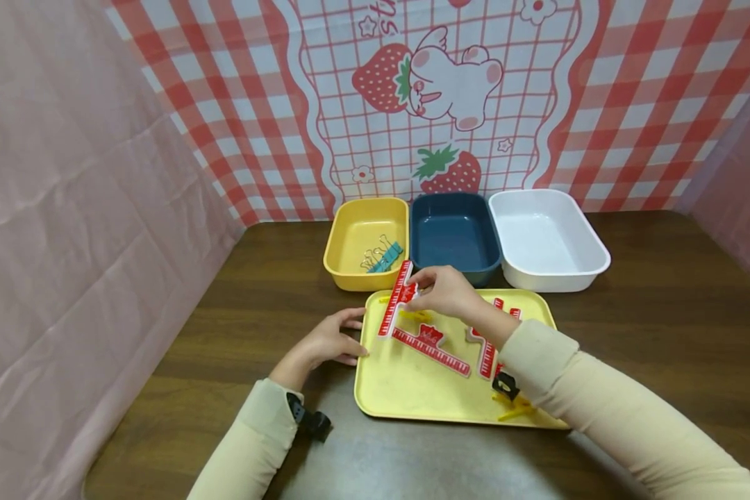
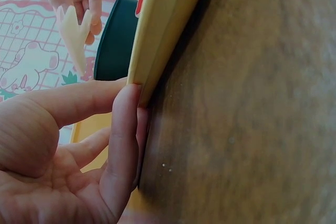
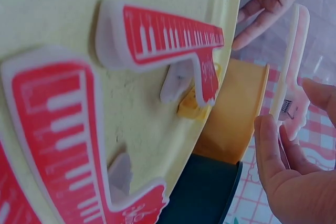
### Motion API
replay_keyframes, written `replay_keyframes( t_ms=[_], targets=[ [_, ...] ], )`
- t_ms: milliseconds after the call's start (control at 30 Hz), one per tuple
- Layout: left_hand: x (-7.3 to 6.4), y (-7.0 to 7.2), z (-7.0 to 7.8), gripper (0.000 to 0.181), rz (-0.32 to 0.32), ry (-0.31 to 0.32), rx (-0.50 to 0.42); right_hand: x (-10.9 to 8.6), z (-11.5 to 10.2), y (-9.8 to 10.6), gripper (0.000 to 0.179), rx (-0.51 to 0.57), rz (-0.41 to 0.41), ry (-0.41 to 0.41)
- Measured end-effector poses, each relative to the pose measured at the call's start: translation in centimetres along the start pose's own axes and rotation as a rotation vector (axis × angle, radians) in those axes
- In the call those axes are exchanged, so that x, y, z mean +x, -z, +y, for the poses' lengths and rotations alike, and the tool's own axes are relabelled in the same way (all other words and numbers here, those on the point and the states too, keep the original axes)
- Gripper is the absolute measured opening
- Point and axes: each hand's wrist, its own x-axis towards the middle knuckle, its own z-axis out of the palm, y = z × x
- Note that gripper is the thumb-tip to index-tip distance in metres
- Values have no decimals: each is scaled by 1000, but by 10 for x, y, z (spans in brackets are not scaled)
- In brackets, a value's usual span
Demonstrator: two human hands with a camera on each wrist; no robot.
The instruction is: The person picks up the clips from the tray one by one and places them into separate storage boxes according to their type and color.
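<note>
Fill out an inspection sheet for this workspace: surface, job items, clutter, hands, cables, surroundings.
Surface: brown wood-grain table, with a yellow tray on it.
Job's things: at least three red piano-print clips and some yellow pieces lie on the tray; behind it stand a yellow bin holding teal binder clips, a dark blue bin and a white bin.
Clutter: two tiny pale specks on the table, too small to identify.
Hands: right hand pinches another red clip above the tray; left hand touches the tray's left edge.
Cables: nothing seen.
Surroundings: red-checked strawberry-print cloth behind, pink drapes at the sides.
</note>
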Motion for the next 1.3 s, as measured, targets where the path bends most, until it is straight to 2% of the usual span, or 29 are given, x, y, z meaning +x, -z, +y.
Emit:
replay_keyframes(
  t_ms=[533,767,1033,1300],
  targets=[
    [0,0,3,78,0,17,21,12,9,19,49,26,164,-68],
    [0,-2,8,78,7,47,50,19,16,30,51,56,238,-119],
    [1,0,5,78,20,48,42,27,24,41,54,89,321,-132],
    [0,-1,3,79,19,46,38,35,33,49,50,130,433,-178]
  ],
)
